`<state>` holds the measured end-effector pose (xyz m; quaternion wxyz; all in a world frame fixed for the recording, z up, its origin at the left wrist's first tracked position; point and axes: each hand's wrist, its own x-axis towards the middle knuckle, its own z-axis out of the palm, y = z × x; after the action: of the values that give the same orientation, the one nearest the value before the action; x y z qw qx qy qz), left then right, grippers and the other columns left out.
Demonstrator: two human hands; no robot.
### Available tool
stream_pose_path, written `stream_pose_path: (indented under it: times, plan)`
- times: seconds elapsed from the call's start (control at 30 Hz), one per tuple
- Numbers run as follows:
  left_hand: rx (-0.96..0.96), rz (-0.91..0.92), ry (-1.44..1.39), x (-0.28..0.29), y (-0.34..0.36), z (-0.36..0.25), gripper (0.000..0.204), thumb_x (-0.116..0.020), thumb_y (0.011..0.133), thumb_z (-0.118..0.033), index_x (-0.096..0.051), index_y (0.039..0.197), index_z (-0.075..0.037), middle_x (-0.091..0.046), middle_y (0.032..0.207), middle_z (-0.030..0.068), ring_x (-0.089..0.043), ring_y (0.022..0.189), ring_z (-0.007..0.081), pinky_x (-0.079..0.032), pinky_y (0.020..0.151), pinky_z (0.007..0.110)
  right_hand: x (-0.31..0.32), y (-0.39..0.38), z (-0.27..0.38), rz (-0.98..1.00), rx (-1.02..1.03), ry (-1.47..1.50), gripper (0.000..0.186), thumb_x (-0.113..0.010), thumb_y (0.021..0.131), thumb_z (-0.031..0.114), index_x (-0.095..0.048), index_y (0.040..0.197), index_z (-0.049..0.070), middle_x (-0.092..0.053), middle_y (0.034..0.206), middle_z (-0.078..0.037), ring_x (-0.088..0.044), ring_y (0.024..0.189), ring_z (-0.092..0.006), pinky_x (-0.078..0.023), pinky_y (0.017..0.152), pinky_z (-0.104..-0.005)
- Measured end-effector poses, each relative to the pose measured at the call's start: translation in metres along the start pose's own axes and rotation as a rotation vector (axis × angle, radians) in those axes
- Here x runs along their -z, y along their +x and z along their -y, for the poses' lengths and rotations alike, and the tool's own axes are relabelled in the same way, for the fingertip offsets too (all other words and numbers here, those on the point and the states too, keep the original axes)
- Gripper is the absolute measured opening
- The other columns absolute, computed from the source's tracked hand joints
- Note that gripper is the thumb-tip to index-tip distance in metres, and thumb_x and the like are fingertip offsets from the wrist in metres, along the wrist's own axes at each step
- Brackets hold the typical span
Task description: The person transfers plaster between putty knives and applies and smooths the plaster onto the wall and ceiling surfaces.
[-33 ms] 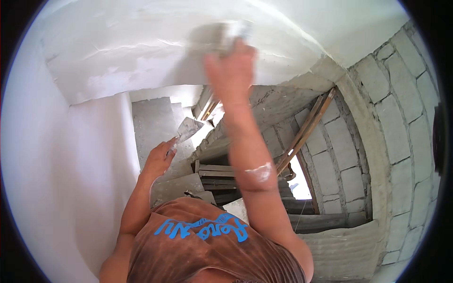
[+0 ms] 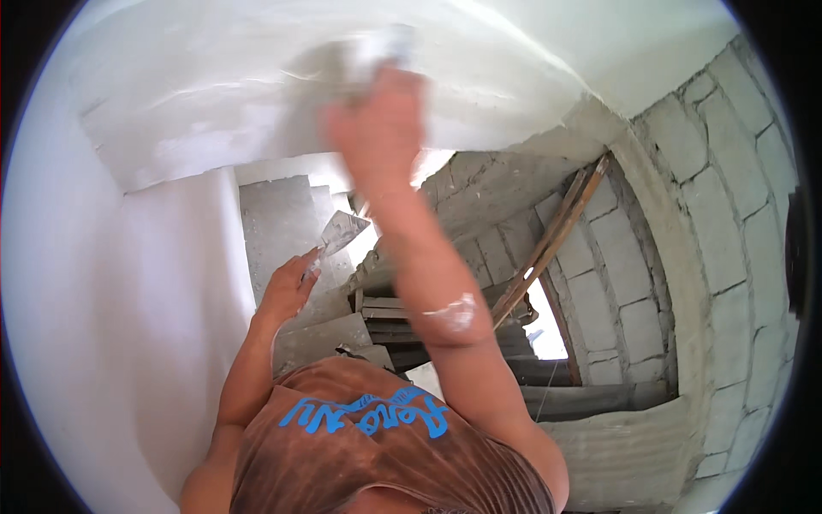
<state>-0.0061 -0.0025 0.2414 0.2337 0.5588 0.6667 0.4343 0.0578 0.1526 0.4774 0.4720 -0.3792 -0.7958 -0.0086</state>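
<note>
My left hand is closed round the handle of a pointing trowel, its grey pointed blade tilted up and away from me. Higher up, my right arm stretches out to the white plastered wall surface. My right hand is smeared by motion and grips a pale, block-like tool held against or close to the plaster; its exact kind is too blurred to tell. A patch of white plaster sticks to my right forearm near the elbow.
A smooth white wall rises close on my left. Bare grey block wall stands to the right. Below are concrete steps, a slanting wooden plank, stacked boards and a corrugated sheet.
My right hand and its tool have moved left along the plaster, the forearm swinging with them. The left hand and trowel have hardly moved.
</note>
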Motion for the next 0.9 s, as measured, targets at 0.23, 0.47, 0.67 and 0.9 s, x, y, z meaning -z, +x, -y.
stream_pose_path:
  times: [0.23,0.47,0.67,0.9]
  plan:
    - [-0.068,-0.026,0.0,-0.004,-0.012,0.011,0.04,-0.057,0.097,-0.02,-0.057,0.135,-0.007,-0.064,0.119,0.022,-0.064,0.101,0.0383,-0.049,0.087,0.04,0.033,-0.048,0.068,0.219,0.375,0.509,0.064,-0.065,0.075,0.013,-0.047,0.133,-0.005,-0.056,0.123,-0.026,-0.056,0.108,-0.0402,-0.051,0.089,-0.0479]
    - [0.091,-0.132,-0.04,0.018,-0.041,0.014,0.041,-0.06,0.097,-0.018,-0.057,0.135,-0.006,-0.066,0.119,0.0217,-0.064,0.109,0.0345,-0.048,0.094,0.037,0.121,0.027,-0.133,-0.326,-0.32,0.285,0.044,-0.062,0.09,0.019,-0.056,0.126,-0.006,-0.069,0.099,-0.021,-0.064,0.089,-0.0319,-0.049,0.085,-0.0426]
    - [0.135,-0.118,-0.068,0.024,-0.048,0.017,0.04,-0.06,0.096,-0.017,-0.058,0.134,-0.005,-0.065,0.123,0.022,-0.065,0.111,0.0323,-0.048,0.096,0.037,0.122,0.08,-0.277,-0.377,-0.356,-0.021,0.045,-0.059,0.084,0.021,-0.06,0.121,-0.004,-0.068,0.099,-0.024,-0.067,0.087,-0.0374,-0.051,0.08,-0.0456]
    - [0.264,-0.062,-0.136,0.02,-0.047,0.032,0.042,-0.061,0.096,-0.018,-0.057,0.135,-0.004,-0.065,0.125,0.0223,-0.064,0.113,0.0332,-0.048,0.097,0.038,0.042,0.032,-0.097,-0.067,-0.221,0.009,0.044,-0.065,0.079,0.026,-0.065,0.118,0.005,-0.061,0.104,-0.017,-0.062,0.095,-0.0343,-0.051,0.083,-0.0461]
